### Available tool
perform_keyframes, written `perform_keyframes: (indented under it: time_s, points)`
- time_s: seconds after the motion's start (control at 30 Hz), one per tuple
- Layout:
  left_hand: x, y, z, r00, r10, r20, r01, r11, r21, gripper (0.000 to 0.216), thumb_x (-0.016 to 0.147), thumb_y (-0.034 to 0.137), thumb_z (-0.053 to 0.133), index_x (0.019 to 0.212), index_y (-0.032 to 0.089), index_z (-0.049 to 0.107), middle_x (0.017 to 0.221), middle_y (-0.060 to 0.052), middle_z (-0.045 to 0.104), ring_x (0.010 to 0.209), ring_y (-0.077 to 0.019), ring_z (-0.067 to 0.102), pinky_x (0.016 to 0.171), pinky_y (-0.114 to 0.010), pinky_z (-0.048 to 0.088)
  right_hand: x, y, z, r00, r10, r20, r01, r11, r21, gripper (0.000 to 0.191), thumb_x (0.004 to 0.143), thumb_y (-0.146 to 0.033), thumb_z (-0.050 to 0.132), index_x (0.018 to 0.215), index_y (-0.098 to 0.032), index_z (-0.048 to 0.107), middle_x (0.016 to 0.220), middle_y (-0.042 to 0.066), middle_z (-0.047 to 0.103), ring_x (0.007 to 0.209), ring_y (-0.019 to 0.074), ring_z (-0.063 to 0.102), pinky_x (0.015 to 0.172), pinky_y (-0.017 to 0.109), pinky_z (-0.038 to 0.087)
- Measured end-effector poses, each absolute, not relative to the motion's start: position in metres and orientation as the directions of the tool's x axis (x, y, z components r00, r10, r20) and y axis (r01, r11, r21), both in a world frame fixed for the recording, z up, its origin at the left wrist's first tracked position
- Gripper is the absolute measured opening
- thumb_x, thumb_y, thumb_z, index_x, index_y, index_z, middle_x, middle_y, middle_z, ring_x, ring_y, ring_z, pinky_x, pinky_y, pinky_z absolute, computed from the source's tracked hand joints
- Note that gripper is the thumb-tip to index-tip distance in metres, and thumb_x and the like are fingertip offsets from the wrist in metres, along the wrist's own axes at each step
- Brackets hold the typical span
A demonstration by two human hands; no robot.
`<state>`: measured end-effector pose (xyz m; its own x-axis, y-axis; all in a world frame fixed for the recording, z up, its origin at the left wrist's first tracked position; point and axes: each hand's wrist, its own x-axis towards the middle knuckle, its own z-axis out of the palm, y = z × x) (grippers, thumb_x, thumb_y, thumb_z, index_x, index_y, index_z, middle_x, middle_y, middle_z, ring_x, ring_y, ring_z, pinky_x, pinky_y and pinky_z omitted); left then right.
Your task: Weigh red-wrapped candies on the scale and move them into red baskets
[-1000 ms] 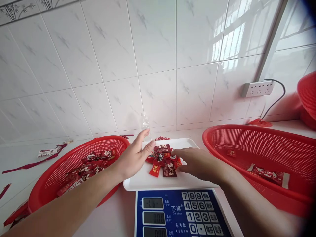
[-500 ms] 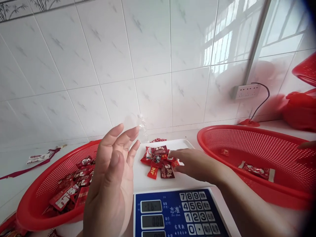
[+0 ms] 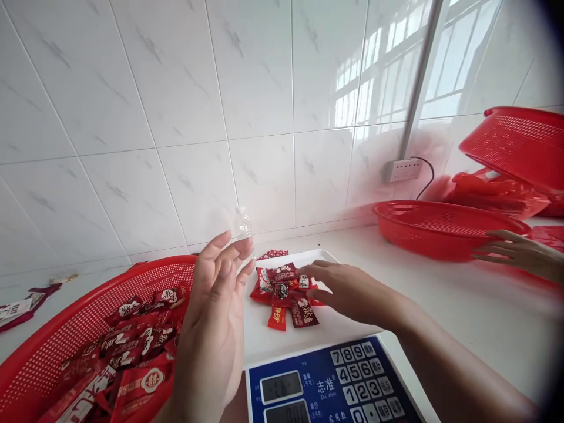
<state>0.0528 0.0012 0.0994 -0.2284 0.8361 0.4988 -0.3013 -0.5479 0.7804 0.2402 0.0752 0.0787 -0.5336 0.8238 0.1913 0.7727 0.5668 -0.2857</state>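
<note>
My left hand [image 3: 215, 320] is raised in front of the scale's left edge, its palm turned inward and its fingers loosely bent and apart, with nothing in it. My right hand [image 3: 341, 291] reaches over the white tray [image 3: 259, 343] of the digital scale [image 3: 317, 382], its fingers spread beside a small heap of red and dark-red snack packets [image 3: 284, 291]. Whether its fingertips touch the packets I cannot tell. To the left of my left hand, a red mesh basket [image 3: 33, 329] holds many similar packets [image 3: 132, 341].
A clear plastic bottle [image 3: 243, 226] stands by the tiled wall behind the tray. On the right, another person's hand [image 3: 524, 252] is at a red basket [image 3: 440, 232]. Behind that are a tilted red basket [image 3: 520, 147], red bags [image 3: 493, 191] and a wall socket [image 3: 403, 170].
The right-hand red basket has moved away from the scale toward the wall, and the other person's hand shows more. My right hand has lifted slightly off the packets. The view has shifted.
</note>
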Motion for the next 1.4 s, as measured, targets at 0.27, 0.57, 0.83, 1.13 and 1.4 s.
perform_keyframes:
  time_s: [0.27,0.57,0.83,1.13,1.4]
  points:
    - [0.037,0.009,0.105,-0.248,0.831,0.498,-0.337,-0.556,0.76,0.024,0.091,0.042,0.049,0.111,0.031,0.056,0.116,-0.002,0.06,0.121,-0.0208,0.05,0.104,-0.041,0.038,0.218,0.093,0.091,-0.561,0.764,0.32,0.628,0.644,-0.437,0.046,0.089,-0.029,0.049,0.135,-0.032,0.044,0.132,0.003,0.055,0.11,0.0189,0.056,0.089,0.035,0.048]
    - [0.032,0.008,0.108,-0.244,0.825,0.509,-0.376,-0.564,0.735,0.024,0.091,0.041,0.05,0.11,0.027,0.056,0.112,-0.003,0.061,0.116,-0.0193,0.052,0.101,-0.038,0.038,0.213,0.14,0.061,-0.5,0.85,0.166,0.796,0.526,-0.3,0.035,0.085,-0.03,0.054,0.118,-0.02,0.061,0.114,0.009,0.065,0.108,0.0247,0.056,0.09,0.039,0.043]
    - [0.032,0.006,0.108,-0.232,0.829,0.51,-0.315,-0.56,0.766,0.027,0.091,0.045,0.049,0.112,0.028,0.054,0.116,-0.003,0.06,0.117,-0.0205,0.052,0.103,-0.04,0.036,0.219,0.134,0.074,-0.424,0.89,0.168,0.828,0.456,-0.327,0.027,0.085,-0.028,0.049,0.108,-0.021,0.063,0.09,0.004,0.069,0.078,0.0167,0.062,0.069,0.029,0.046]
    - [0.031,0.006,0.106,-0.213,0.831,0.514,-0.316,-0.556,0.769,0.03,0.091,0.045,0.049,0.114,0.027,0.054,0.117,-0.005,0.059,0.12,-0.0212,0.05,0.102,-0.04,0.037,0.232,0.13,0.067,-0.442,0.889,0.121,0.842,0.457,-0.287,0.035,0.088,-0.039,0.048,0.114,-0.021,0.064,0.121,0.011,0.06,0.109,0.025,0.056,0.093,0.041,0.042]
    - [0.032,0.003,0.106,-0.206,0.839,0.503,-0.302,-0.544,0.783,0.03,0.092,0.046,0.047,0.116,0.028,0.053,0.119,-0.004,0.059,0.121,-0.0208,0.049,0.103,-0.04,0.036,0.201,0.093,0.07,-0.613,0.79,-0.012,0.743,0.571,-0.35,0.084,0.075,-0.072,0.051,0.145,-0.03,0.031,0.156,0.01,0.018,0.142,0.0335,0.009,0.11,0.056,0.017]
